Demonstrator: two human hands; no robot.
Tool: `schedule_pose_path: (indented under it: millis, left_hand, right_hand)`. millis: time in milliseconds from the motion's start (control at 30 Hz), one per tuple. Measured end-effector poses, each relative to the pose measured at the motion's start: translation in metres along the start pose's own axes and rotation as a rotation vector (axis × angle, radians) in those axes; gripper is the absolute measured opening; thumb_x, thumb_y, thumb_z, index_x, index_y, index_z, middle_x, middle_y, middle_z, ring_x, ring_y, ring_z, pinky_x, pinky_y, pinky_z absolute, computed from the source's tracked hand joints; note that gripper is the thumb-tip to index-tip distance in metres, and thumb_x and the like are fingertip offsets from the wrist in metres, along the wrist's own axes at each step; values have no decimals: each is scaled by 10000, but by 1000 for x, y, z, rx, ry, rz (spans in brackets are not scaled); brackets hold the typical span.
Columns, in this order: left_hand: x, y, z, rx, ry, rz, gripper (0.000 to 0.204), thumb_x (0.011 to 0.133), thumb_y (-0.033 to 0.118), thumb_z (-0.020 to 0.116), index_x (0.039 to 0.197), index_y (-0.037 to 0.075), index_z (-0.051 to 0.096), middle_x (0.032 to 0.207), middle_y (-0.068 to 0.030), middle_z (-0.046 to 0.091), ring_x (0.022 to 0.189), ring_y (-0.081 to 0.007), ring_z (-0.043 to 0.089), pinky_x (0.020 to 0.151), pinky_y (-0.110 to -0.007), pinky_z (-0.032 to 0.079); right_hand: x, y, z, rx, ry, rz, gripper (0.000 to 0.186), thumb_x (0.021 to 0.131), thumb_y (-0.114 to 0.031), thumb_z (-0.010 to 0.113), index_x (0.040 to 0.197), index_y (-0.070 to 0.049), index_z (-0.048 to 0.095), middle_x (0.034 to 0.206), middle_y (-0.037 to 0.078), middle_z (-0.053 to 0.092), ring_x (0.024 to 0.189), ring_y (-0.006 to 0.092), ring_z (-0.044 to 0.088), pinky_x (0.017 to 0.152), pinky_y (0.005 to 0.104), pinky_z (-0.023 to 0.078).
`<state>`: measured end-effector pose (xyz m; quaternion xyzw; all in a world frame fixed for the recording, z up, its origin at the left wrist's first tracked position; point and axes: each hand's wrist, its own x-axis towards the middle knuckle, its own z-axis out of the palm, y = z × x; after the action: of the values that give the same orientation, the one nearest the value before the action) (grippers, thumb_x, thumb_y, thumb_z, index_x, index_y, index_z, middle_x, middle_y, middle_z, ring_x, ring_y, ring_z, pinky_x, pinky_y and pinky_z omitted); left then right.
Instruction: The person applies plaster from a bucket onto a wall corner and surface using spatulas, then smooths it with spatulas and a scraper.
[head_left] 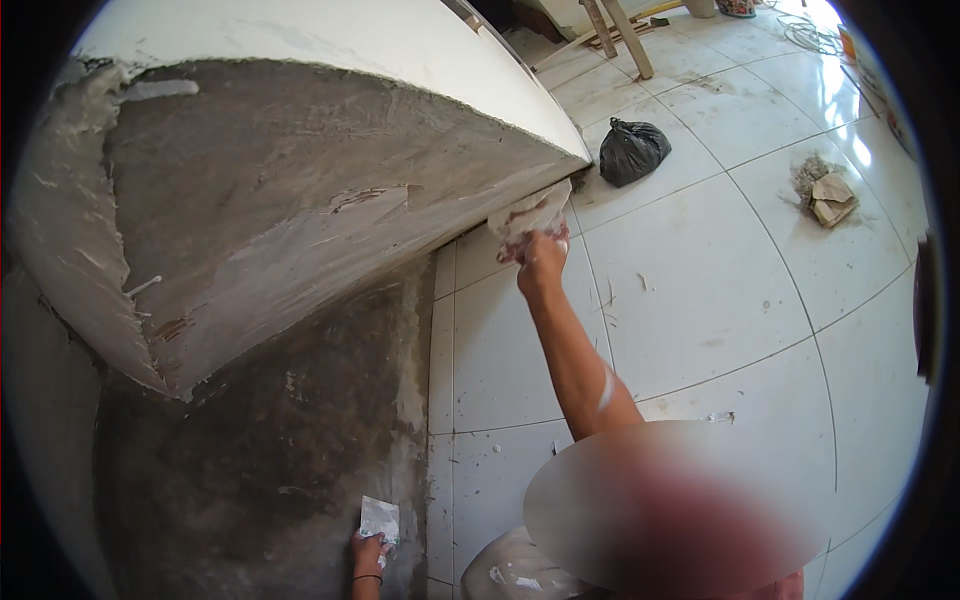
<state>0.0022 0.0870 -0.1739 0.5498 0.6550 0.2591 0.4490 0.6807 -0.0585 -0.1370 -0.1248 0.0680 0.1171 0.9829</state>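
My right hand, arm stretched up and smeared with white, grips a wide, pale, stained scraper blade at the foot of the plastered block, where it meets the white tiles. The block's side is grey, roughly coated, with a white top. Low in the picture, my left hand holds a small putty knife, its blade coated whitish, over the dark concrete floor beside the tile edge. A blurred oval hides the lower right.
A tied black bag lies near the block's corner. Rubble and beige pieces sit on the tiles to the right. Farther back are wooden legs, a coiled cable and buckets along the rim.
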Motion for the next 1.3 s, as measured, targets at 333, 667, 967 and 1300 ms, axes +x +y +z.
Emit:
schedule_pose_path:
  millis: [333, 667, 967, 1300]
  left_hand:
    - [-6, -8, -29, -75, 29, -21, 390, 833, -147, 582, 1197, -10, 612, 1056, -151, 688, 893, -305, 711, 643, -452, 615]
    - [-4, -8, -25, 145, -24, 37, 359, 834, -136, 613, 1158, 18, 623, 976, -100, 666, 798, -243, 669, 614, -431, 619]
    - [-8, -1, -9, 174, 16, 7, 284, 835, -114, 633, 1084, 21, 659, 924, -87, 664, 755, -217, 654, 583, -404, 607]
    - [5, -24, -28, 149, -144, -36, 404, 824, -127, 649, 1193, 36, 648, 1094, -110, 692, 936, -287, 700, 657, -417, 633]
  right_hand:
    - [-116, -25, 75, 37, -118, -19, 385, 903, 46, 542, 1287, 20, 533, 880, 117, 647, 639, 199, 644, 472, 334, 520]
    - [-316, -103, 184, -363, -439, -624, 478, 835, 106, 571, 1308, 99, 507, 1126, 238, 586, 901, 286, 665, 711, 388, 566]
    - [-295, -45, 111, -645, -556, -1033, 586, 824, 135, 484, 1410, 147, 464, 1385, 365, 508, 1256, 525, 532, 1040, 529, 464]
    - [-210, -16, 178, -893, -66, -1521, 604, 857, -7, 576, 1441, 101, 468, 1420, 338, 507, 1291, 544, 509, 1066, 568, 434]
